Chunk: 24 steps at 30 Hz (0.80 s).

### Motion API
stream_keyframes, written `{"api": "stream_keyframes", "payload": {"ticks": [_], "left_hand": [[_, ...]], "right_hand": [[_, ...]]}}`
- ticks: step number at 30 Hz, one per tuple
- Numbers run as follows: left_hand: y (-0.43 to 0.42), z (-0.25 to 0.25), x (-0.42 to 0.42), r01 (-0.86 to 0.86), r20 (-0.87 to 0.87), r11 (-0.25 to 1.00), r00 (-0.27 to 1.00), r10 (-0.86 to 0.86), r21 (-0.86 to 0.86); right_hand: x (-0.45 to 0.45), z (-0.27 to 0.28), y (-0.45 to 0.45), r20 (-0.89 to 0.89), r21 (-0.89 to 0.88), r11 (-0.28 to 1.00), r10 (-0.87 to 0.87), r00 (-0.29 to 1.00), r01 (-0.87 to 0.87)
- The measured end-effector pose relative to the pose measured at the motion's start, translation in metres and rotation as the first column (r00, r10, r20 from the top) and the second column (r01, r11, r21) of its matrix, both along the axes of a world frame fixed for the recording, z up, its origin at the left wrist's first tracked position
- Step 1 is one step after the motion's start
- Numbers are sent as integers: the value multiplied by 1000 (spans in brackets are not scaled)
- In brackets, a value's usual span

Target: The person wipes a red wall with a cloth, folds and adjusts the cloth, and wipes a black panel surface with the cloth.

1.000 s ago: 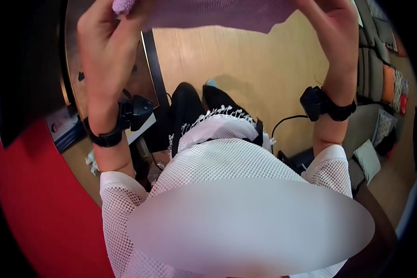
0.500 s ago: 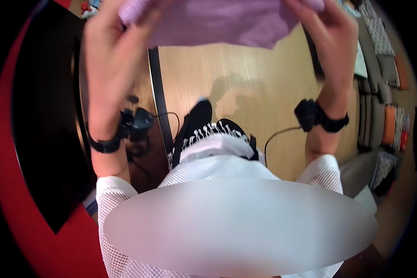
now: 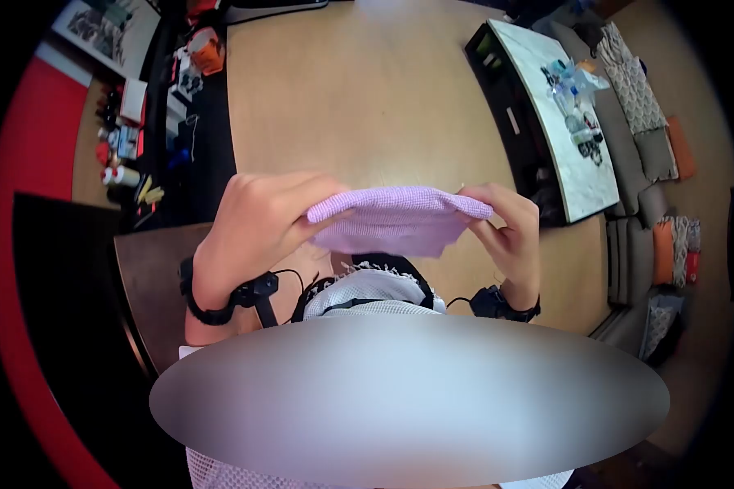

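"Where's the cloth?"
"The lilac cloth (image 3: 395, 216) is mid-frame, stretched between both hands, clear of the wooden floor (image 3: 367, 106)."
"And the fingers?"
"Nearly closed. The left hand (image 3: 257, 220) pinches one end, the right hand (image 3: 510, 228) the other; some fingertips are hidden."
"Which step?"
"Holding it spread, I'd judge. Moving it calls for even tension, or the edge may sag."
"Farther out?"
"A marble-topped table (image 3: 546, 130), upper right, and a sofa (image 3: 628, 253) at right."

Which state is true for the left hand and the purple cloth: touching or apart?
Touching. The head view shows the left hand with its fingers closed on one end of the purple cloth.
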<state>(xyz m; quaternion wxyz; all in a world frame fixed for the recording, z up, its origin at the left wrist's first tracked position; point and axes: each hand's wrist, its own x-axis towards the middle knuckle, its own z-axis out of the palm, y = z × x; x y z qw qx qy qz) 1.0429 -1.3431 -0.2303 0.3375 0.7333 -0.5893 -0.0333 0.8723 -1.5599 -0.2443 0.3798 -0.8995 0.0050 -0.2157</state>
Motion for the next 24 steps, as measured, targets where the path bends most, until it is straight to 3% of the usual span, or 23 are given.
{"api": "stream_keyframes", "payload": {"ticks": [1,8,12,17,20,24], "left_hand": [[-22,6,30,-5,54,1000,999,5,-1],[-147,-4,222,-170,-119,979,980,157,-111],[-211,-6,349,-236,-69,971,970,235,-21],[-305,-2,525,-100,-104,995,989,101,13],[-384,10,621,-4,-60,999,998,7,48],[-500,2,738,138,-73,990,988,-135,35]], "right_hand": [[32,7,-22,-6,16,1000,0,1000,0],[252,13,-160,0,-5,994,105,994,-105],[392,-8,-234,18,-52,987,155,988,-154],[547,5,-320,-30,56,994,92,995,-90],[623,4,-381,-63,183,981,-57,996,68],[717,-7,-476,-107,206,956,-190,976,209]]}}
